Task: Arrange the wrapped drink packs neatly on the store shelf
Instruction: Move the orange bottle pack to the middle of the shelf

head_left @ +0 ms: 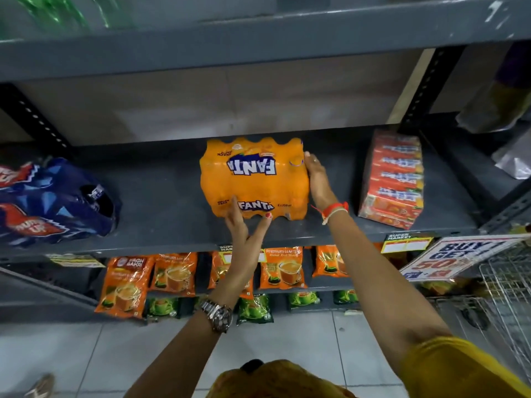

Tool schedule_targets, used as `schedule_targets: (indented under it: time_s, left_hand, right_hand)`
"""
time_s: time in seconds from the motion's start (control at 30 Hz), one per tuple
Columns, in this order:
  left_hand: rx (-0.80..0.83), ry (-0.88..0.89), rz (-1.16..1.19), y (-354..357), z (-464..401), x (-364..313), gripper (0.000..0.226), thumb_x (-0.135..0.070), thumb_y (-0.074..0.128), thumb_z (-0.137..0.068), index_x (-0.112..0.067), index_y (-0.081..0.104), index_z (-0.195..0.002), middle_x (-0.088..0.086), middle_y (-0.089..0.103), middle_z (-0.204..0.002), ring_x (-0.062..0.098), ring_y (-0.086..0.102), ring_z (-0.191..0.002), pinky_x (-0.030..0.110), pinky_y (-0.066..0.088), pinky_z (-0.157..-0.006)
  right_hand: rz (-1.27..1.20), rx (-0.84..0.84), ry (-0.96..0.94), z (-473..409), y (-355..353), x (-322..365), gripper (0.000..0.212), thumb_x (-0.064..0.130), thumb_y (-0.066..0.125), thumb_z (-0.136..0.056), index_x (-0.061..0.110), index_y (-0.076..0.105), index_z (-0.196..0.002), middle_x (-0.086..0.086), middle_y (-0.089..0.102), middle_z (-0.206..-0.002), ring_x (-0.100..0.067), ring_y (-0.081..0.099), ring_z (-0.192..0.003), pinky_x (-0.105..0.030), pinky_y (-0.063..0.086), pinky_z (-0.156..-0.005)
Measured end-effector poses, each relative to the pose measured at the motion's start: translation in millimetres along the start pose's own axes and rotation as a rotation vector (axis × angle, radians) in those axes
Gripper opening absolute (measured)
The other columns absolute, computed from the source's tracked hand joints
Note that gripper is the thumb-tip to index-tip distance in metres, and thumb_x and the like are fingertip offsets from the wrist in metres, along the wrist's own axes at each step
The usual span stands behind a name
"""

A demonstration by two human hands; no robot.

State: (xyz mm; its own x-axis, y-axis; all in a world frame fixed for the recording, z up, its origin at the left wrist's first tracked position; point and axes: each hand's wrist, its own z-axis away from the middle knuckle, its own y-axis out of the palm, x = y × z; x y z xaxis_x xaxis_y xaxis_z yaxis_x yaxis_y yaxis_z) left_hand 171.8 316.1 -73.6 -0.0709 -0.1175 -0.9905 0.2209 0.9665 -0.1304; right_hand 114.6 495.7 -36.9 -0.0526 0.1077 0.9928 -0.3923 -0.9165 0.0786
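An orange shrink-wrapped Fanta pack (253, 179) lies on the dark grey shelf (166, 196), near the middle. My left hand (247, 234) touches its front lower edge with fingers spread apart. My right hand (317, 179) presses flat against the pack's right side. A blue wrapped drink pack (54, 202) lies at the shelf's left end. A red-orange wrapped pack of small cartons (392, 179) stands at the right end, apart from the Fanta pack.
Orange tea pouches (175, 274) and green pouches (254, 310) fill the lower shelves. A promotional sign (454, 257) hangs at the shelf's right edge. A wire basket (508, 285) stands at the right. Bare shelf lies on both sides of the Fanta pack.
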Motion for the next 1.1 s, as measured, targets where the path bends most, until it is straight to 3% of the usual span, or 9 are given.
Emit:
schedule_targets:
  time_s: [0.23, 0.37, 0.43, 0.57, 0.63, 0.73, 0.83, 0.93, 1.1]
  left_hand:
    - [0.242, -0.132, -0.061, -42.8, -76.0, -32.5, 0.105, -0.071, 0.05, -0.07, -0.023, -0.001, -0.147, 0.0, 0.02, -0.155, 0.019, 0.027, -0.139, 0.04, 0.025, -0.115]
    - [0.365, -0.249, -0.033, -72.1, -97.4, -46.6, 0.097, -0.083, 0.055, -0.052, -0.024, 0.045, -0.128, -0.002, 0.045, -0.136, 0.011, 0.05, -0.115, 0.031, 0.039, -0.104]
    - [0.3, -0.379, -0.003, -87.7, -101.0, -47.0, 0.049, -0.064, 0.049, -0.078, -0.022, 0.061, -0.098, 0.01, 0.057, -0.127, 0.015, 0.06, -0.093, 0.036, 0.046, -0.094]
    - [-0.397, -0.288, 0.083, -112.4, -106.8, -32.1, 0.021, -0.02, 0.042, -0.092, -0.012, 0.061, -0.086, 0.013, 0.064, -0.101, 0.019, 0.054, -0.091, 0.029, 0.045, -0.076]
    - [-0.668, -0.099, 0.118, -118.4, -89.3, -23.1, 0.016, -0.02, 0.047, -0.091, -0.013, 0.058, -0.1, 0.011, 0.06, -0.11, 0.011, 0.054, -0.095, 0.024, 0.044, -0.084]
    - [-0.692, 0.011, 0.191, -103.2, -51.4, -7.1, 0.018, -0.021, 0.046, -0.093, -0.014, 0.046, -0.11, 0.001, 0.052, -0.105, -0.012, 0.053, -0.082, 0.01, 0.043, -0.077]
    - [-0.462, 0.005, 0.233, -80.1, -20.5, 3.6, 0.04, -0.029, 0.044, -0.094, -0.013, 0.031, -0.128, -0.001, 0.046, -0.116, -0.005, 0.051, -0.101, 0.018, 0.045, -0.081]
    - [-0.297, 0.01, 0.165, -72.2, -15.3, 11.4, 0.064, -0.043, 0.051, -0.086, -0.026, 0.017, -0.138, -0.001, 0.025, -0.139, 0.013, 0.037, -0.128, 0.026, 0.043, -0.098]
    - [-0.31, 0.033, -0.017, -82.2, -30.8, 6.5, 0.09, -0.067, 0.048, -0.075, -0.009, 0.018, -0.138, -0.001, 0.022, -0.123, 0.012, 0.033, -0.12, 0.023, 0.044, -0.093]
  right_hand:
    - [0.01, -0.41, -0.122, 60.0, 40.6, -37.6, 0.045, 0.051, 0.044, -0.091, 0.022, 0.053, -0.124, -0.006, 0.055, -0.126, -0.02, 0.048, -0.12, -0.042, 0.04, -0.107]
    - [0.129, -0.54, -0.154, 108.4, 106.3, -38.0, 0.068, 0.067, 0.039, -0.084, 0.015, 0.046, -0.127, -0.007, 0.053, -0.121, -0.013, 0.036, -0.11, -0.02, 0.031, -0.089]
    - [0.234, -0.454, -0.149, 125.8, 128.2, -38.1, 0.08, 0.077, 0.032, -0.077, 0.012, 0.048, -0.122, -0.009, 0.053, -0.117, -0.017, 0.039, -0.107, -0.018, 0.033, -0.086]
    - [0.453, 0.209, -0.082, 136.5, 132.7, -43.0, 0.145, 0.103, -0.006, -0.036, -0.006, 0.06, -0.106, -0.027, 0.058, -0.109, -0.04, 0.053, -0.104, -0.033, 0.034, -0.107]
    - [0.255, 0.117, -0.19, 122.9, 131.9, -41.3, 0.114, 0.092, 0.008, -0.064, 0.006, 0.059, -0.12, -0.023, 0.058, -0.123, -0.036, 0.053, -0.117, -0.042, 0.04, -0.107]
    - [0.141, -0.173, -0.297, 91.5, 120.7, -32.2, 0.025, 0.046, 0.045, -0.094, 0.032, 0.052, -0.113, -0.015, 0.051, -0.123, -0.025, 0.055, -0.113, -0.05, 0.046, -0.099]
    - [0.158, -0.32, -0.288, 51.5, 100.3, -6.4, 0.046, 0.032, 0.055, -0.093, 0.012, 0.04, -0.131, -0.014, 0.032, -0.135, -0.011, 0.046, -0.115, -0.022, 0.041, -0.104]
    - [0.251, -0.19, -0.096, 10.5, 85.3, 13.3, 0.071, 0.046, 0.051, -0.093, 0.011, 0.022, -0.148, -0.011, 0.018, -0.156, -0.027, 0.03, -0.141, -0.04, 0.029, -0.116]
    - [0.262, -0.034, 0.086, 5.0, 79.0, 23.8, 0.071, 0.058, 0.037, -0.093, 0.017, 0.022, -0.15, -0.009, 0.034, -0.153, -0.028, 0.038, -0.139, -0.047, 0.032, -0.113]
